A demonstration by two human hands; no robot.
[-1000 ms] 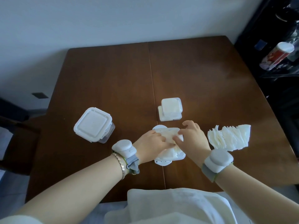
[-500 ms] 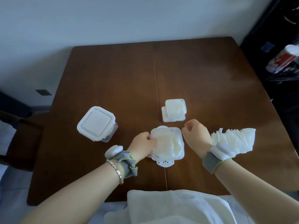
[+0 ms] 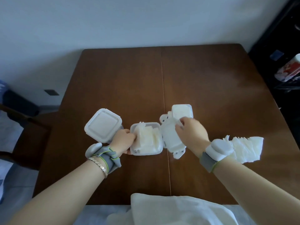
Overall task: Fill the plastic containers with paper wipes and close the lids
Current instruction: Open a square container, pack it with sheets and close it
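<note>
An open clear plastic container point(image 3: 159, 149) stuffed with white paper wipes point(image 3: 146, 138) stands near the middle of the brown table point(image 3: 203, 88). My left hand point(image 3: 123, 141) grips its left wall. My right hand point(image 3: 191, 133) holds a white clip lid point(image 3: 170, 138) tilted just right of that container. A closed container point(image 3: 103, 125) with a white lid stands to the left, touching my left hand. Behind the lid, a smaller white container point(image 3: 182, 111) is partly hidden by my right hand. A fanned stack of loose wipes point(image 3: 245, 149) lies at the right.
A white cloth point(image 3: 175, 208) lies at the table's near edge. A dark shelf with a red and white can point(image 3: 289, 70) stands off the table's right side. A dark chair point(image 3: 27, 132) sits at the left.
My right hand has picked up the white lid and holds it beside the filled container. My left hand has slid the container left, towards the closed one.
</note>
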